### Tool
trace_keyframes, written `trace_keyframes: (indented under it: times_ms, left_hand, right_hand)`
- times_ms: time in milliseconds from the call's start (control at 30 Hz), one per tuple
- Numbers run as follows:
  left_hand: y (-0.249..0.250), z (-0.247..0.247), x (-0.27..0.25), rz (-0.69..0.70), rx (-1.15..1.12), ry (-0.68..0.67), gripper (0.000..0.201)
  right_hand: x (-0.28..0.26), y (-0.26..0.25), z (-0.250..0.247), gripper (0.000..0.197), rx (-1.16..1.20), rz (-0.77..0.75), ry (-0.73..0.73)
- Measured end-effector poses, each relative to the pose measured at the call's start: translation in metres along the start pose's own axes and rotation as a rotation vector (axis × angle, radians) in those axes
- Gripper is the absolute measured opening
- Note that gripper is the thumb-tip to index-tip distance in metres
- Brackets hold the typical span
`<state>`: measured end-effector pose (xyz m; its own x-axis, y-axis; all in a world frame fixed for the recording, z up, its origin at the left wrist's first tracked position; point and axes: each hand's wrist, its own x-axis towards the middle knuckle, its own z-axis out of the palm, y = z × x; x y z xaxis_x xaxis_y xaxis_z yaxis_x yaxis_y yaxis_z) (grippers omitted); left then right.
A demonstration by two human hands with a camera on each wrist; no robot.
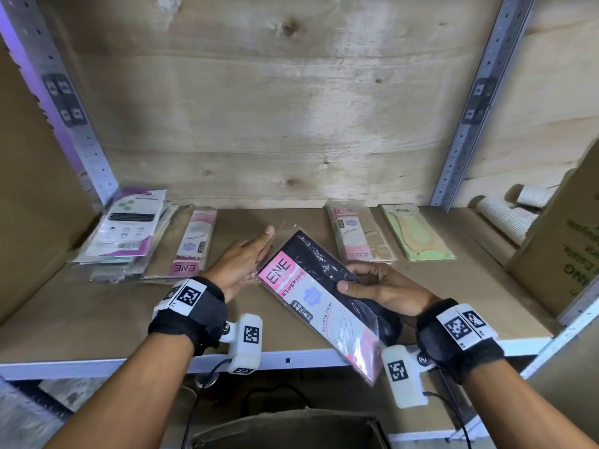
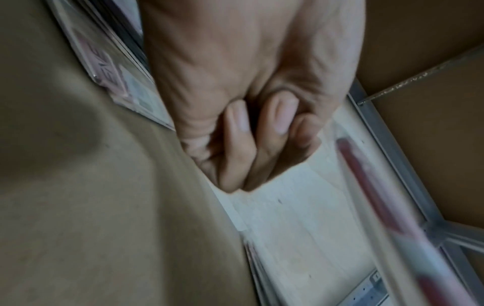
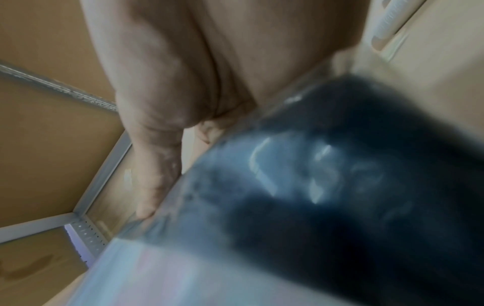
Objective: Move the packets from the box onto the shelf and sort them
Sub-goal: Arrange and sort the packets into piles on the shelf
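A black stocking packet (image 1: 319,286) with a pink ENE label hangs tilted over the front of the shelf (image 1: 97,319). My right hand (image 1: 372,286) grips its right side, thumb on top; the right wrist view shows the dark packet (image 3: 340,186) under the palm (image 3: 183,82). Beside the packet's left edge is my left hand (image 1: 246,257), one digit stretched along the clear flap. In the left wrist view its fingers (image 2: 248,134) curl into the palm with nothing in them, and the packet (image 2: 366,186) is a blur to the right.
On the shelf lie a stack of packets (image 1: 123,231) at far left, a pink ENE packet (image 1: 194,244), a beige one (image 1: 359,234) and a green one (image 1: 418,234). A cardboard box (image 1: 564,254) and ribbed rolls (image 1: 505,215) stand right. An open box (image 1: 291,429) sits below.
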<state>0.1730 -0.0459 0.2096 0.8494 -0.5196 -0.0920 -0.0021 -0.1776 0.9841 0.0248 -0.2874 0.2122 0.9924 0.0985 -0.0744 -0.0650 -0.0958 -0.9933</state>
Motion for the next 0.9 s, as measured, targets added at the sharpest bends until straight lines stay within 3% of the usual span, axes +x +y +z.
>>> trace_keyframes:
  times_ms: [133, 233, 367, 500, 567, 633, 733, 900]
  left_hand:
    - [0.005, 0.002, -0.003, 0.016, 0.149, 0.237, 0.062]
    - [0.012, 0.004, -0.009, -0.012, 0.062, 0.24, 0.071]
    - [0.023, 0.027, -0.027, -0.052, 0.069, 0.098, 0.066]
    - [0.022, 0.042, -0.044, -0.215, 0.17, -0.289, 0.07]
    - [0.019, 0.045, -0.047, -0.181, 0.156, -0.446, 0.055]
    - [0.015, 0.047, -0.047, -0.114, 0.127, -0.457, 0.042]
    - [0.011, 0.047, -0.043, -0.081, 0.086, -0.399, 0.037]
    - [0.005, 0.039, -0.04, -0.15, 0.076, -0.319, 0.039]
  right_hand:
    - [0.003, -0.001, 0.004, 0.031, 0.061, 0.059, 0.078]
    - [0.009, -0.002, 0.01, 0.029, 0.207, 0.071, 0.203]
    - [0.017, -0.009, 0.016, 0.01, 0.358, 0.045, 0.334]
    - [0.022, -0.01, 0.021, 0.022, 0.444, 0.041, 0.416]
    - [0.025, -0.011, 0.022, 0.017, 0.497, 0.017, 0.458]
    - [0.027, -0.011, 0.02, 0.017, 0.528, 0.014, 0.477]
    - [0.026, -0.008, 0.014, 0.037, 0.472, 0.082, 0.434]
    - [0.018, -0.006, 0.013, 0.046, 0.059, 0.154, 0.272]
